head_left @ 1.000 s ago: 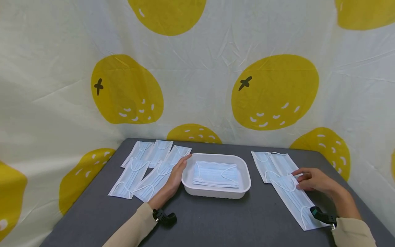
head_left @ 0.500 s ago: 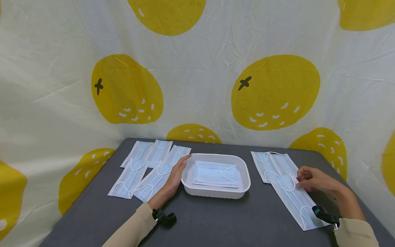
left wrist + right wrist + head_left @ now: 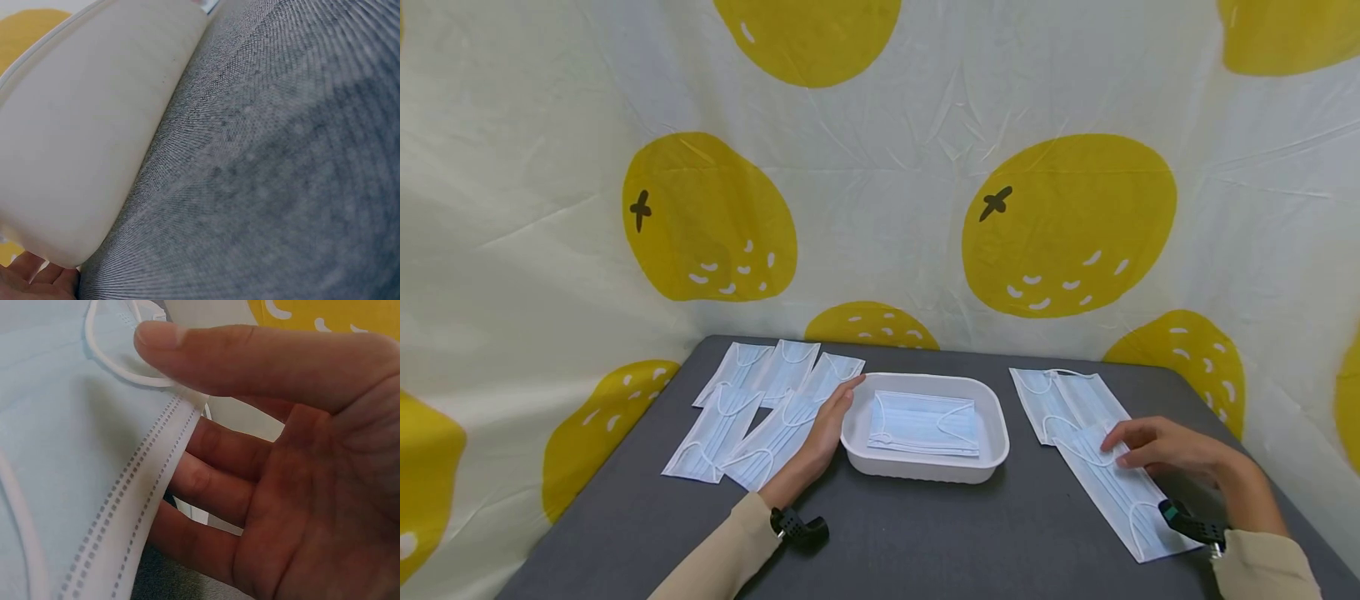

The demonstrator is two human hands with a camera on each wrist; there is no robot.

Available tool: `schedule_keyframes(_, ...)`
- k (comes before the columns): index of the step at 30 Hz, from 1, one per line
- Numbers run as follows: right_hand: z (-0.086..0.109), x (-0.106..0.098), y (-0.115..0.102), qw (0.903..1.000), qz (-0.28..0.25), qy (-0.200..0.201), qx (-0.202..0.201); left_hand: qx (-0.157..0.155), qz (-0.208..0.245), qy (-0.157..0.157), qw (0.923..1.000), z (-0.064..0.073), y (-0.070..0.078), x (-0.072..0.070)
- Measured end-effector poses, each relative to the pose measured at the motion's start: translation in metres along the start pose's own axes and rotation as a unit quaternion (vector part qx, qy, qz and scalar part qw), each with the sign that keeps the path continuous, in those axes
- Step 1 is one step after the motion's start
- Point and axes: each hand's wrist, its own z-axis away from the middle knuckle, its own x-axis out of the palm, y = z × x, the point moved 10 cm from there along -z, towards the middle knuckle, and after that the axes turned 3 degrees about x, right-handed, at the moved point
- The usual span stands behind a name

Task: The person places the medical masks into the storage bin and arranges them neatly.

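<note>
A white plastic tray (image 3: 925, 471) stands mid-table with a pale blue face mask (image 3: 925, 423) lying flat inside. My left hand (image 3: 820, 437) rests along the tray's left side, its fingers straight against the wall; the left wrist view shows only part of the hand (image 3: 37, 278) at the tray's end. On the right, my right hand (image 3: 1172, 450) grips the long edge of the nearest face mask (image 3: 1123, 492). Seen from the right wrist, the thumb (image 3: 206, 356) lies over that mask and an ear loop, with several fingers (image 3: 212, 487) tucked under the edge, their tips hidden.
Two more overlapping masks (image 3: 1060, 396) lie behind the one at my right hand. Several masks (image 3: 767, 408) overlap on the left beside my left forearm. A patterned curtain (image 3: 880, 208) hangs behind the dark table (image 3: 925, 542).
My right hand first drew slightly back with its fingertips together, then spread its fingers and came forward and left over the mask's edge. The left hand and tray have stayed still.
</note>
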Motion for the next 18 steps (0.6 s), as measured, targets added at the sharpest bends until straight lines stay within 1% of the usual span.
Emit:
schedule_keyframes(7,-0.0006,0.0026,0.0013,1.0,0.002,-0.005,-0.002,-0.002,0.002,0.001,1.0,0.0011,0.0028,0.0005)
schedule_keyframes(10,-0.0012,0.0035,-0.0011,0.9998,-0.002,-0.01,-0.015,0.0,0.005,0.001,1.0,0.0014,0.0046,0.0008)
schedule_keyframes(14,-0.0013,0.0039,-0.0053,0.9992,-0.006,-0.017,-0.037,-0.002,0.002,0.001,1.0,0.0015,0.0035,0.0007)
schedule_keyframes(18,-0.0017,0.0014,-0.0075,0.9988,-0.01,-0.009,-0.046,-0.004,0.001,0.002,1.0,0.0012,0.0015,0.0004)
